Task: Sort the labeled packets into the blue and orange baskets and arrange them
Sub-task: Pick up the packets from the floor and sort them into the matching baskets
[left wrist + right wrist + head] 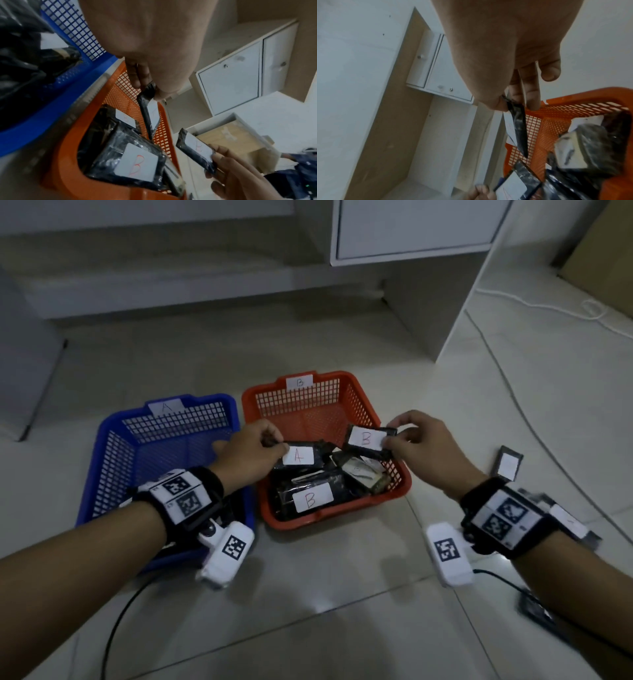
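Note:
My left hand (255, 448) pinches a black packet labelled A (301, 456) by its left end, over the orange basket (394, 474). My right hand (416, 443) pinches a black packet labelled B (368, 440) by its right end, above the same basket. The orange basket, tagged B, holds several black packets, the nearest one labelled B (311, 498). The blue basket (113, 440), tagged A, stands to the left. In the left wrist view thumb and fingers (137, 75) clamp the A packet (150, 112). In the right wrist view the B packet (518, 127) hangs edge-on from my fingers.
More packets lie on the tiled floor at the right, one (508, 463) beyond my right wrist and another (568, 522) beside it. A white cabinet (411, 231) and a wall panel stand behind the baskets. Cables (513, 395) run across the floor at the right.

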